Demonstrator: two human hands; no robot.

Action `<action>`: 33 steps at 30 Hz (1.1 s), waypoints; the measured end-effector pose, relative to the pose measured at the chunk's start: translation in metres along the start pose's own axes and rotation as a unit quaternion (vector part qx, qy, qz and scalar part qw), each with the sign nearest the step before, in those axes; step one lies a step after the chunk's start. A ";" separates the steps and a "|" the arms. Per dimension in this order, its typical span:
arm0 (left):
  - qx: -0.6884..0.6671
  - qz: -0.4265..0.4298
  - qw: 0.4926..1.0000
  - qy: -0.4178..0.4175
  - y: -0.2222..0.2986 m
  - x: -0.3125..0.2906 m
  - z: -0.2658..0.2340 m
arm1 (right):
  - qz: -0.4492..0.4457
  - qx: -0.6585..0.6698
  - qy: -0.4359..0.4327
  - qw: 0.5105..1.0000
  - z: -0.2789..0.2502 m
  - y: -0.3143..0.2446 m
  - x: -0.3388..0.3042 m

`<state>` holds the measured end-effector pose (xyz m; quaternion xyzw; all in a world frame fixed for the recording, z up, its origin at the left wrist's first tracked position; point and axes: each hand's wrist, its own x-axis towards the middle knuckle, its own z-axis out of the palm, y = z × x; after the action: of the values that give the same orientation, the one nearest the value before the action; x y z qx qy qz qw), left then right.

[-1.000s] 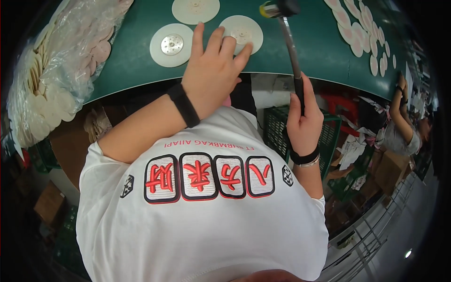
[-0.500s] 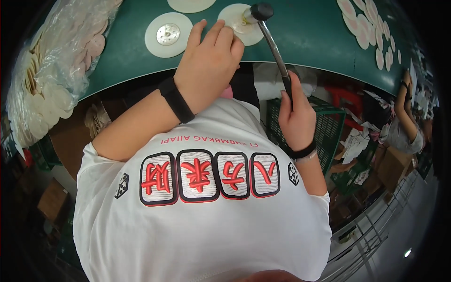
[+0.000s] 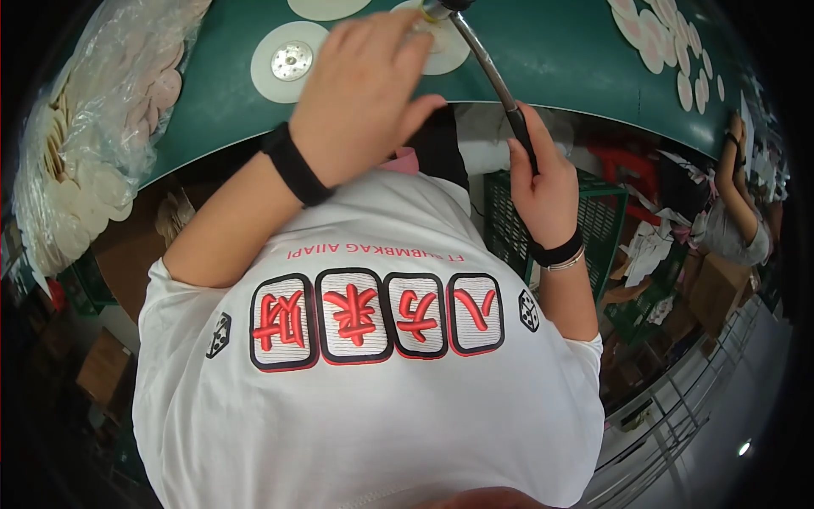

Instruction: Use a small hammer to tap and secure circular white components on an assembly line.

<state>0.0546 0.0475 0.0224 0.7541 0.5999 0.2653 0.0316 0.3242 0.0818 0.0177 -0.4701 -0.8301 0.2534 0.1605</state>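
Note:
My right hand (image 3: 547, 182) is closed around the dark grip of a hammer (image 3: 487, 64). Its metal shaft slants up to a head at the top edge, partly cut off, over a pale round disc (image 3: 451, 55). My left hand (image 3: 360, 97), slightly blurred, reaches across the table beside that disc, fingers stretched and thumb apart, covering part of it. Nothing shows in its grasp. Left of it lies another pale disc (image 3: 264, 72) with a round metal plate (image 3: 292, 61) at its centre.
A green table (image 3: 543, 55) curves across the top. Clear plastic bags of pale discs (image 3: 102, 102) stand left; more loose discs (image 3: 651, 42) lie right. A third disc (image 3: 331, 7) is at the back. Below are a green crate (image 3: 602, 225) and cartons; another person's arm (image 3: 733, 182) shows far right.
My left hand has shifted left, its thumb now spread out. The hammer head has moved up and left, partly out of view; my right hand still grips the handle.

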 end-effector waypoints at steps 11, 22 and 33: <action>0.146 0.113 0.975 0.125 -0.030 -0.008 0.030 | -0.029 -0.044 0.059 0.997 -0.012 -0.023 -0.018; 0.139 -0.014 0.983 -0.123 0.005 -0.005 -0.009 | -0.026 -0.085 0.064 0.994 0.007 -0.006 -0.031; 0.079 -0.018 0.995 -0.065 0.011 -0.016 0.005 | -0.022 -0.112 0.062 0.992 0.013 0.006 -0.015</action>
<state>0.0640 0.0307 0.0165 0.7590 0.6291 0.1669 0.0159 0.3293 0.0684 0.0029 -0.4815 -0.8519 0.1257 0.1633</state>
